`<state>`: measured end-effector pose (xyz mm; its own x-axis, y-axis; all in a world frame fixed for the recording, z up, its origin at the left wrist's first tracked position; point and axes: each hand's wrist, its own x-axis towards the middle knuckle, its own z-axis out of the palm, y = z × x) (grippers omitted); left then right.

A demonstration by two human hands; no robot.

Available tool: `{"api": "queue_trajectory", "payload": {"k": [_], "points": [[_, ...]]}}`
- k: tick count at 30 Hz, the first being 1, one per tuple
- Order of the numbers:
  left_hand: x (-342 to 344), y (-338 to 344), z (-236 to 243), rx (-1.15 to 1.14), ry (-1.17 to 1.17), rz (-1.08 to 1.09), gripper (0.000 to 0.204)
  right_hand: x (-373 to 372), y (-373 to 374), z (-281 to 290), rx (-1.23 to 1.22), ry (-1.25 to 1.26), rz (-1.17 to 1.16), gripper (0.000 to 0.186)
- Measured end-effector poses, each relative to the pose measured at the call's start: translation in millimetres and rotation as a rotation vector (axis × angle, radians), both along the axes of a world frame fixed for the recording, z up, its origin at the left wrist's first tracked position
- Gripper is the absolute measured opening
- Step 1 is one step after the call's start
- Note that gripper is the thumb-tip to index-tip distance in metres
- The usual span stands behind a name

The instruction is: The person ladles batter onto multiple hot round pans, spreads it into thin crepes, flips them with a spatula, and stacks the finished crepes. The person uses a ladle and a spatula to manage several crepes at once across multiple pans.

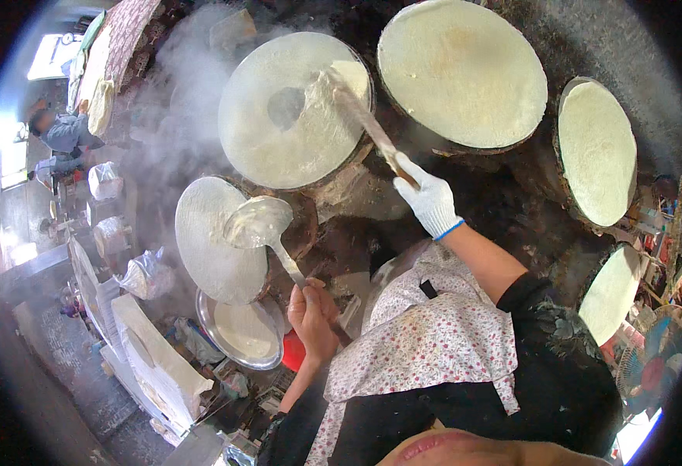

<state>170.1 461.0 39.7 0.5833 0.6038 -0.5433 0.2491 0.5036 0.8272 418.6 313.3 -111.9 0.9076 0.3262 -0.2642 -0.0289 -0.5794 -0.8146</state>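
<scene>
My bare left hand (314, 320) is wrapped round the handle of a metal ladle (272, 220), whose bowl is smeared with pale batter. The ladle hangs over a round pancake (201, 256) at the left. My right hand (428, 199), in a white knit glove, grips a flat wooden spreader (366, 123). Its far end lies in wet batter on the right side of a steaming round griddle (251, 151). Pale batter covers most of that griddle, with a darker round patch near the middle. Below the ladle, a metal bowl (275, 359) holds more batter.
Large round pancakes (465, 78) (599, 155) (611, 299) lie on griddles curving round to the right. Folded white sheets (150, 353) are stacked at lower left, near plastic bags (146, 278). Another person (67, 133) is at far left. A fan (653, 361) stands at lower right.
</scene>
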Motion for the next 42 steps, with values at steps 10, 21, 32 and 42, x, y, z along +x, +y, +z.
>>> {"api": "queue_trajectory", "payload": {"k": [10, 21, 32, 42], "points": [[-13, 13, -3, 0.015, 0.025, -0.075, 0.019, 45, 58, -17, 0.284, -0.072, 0.137, 0.050], [-52, 23, -12, -0.020, -0.012, -0.010, 0.020, 70, 68, 5, -0.032, -0.200, 0.325, 0.048], [-86, 41, -19, -0.069, 0.071, 0.051, 0.020, 8, 62, -1, -0.140, 0.008, 0.207, 0.044], [-120, 46, -19, -0.071, 0.032, 0.059, 0.020, 19, 78, 10, -0.332, -0.203, 0.305, 0.047]]}}
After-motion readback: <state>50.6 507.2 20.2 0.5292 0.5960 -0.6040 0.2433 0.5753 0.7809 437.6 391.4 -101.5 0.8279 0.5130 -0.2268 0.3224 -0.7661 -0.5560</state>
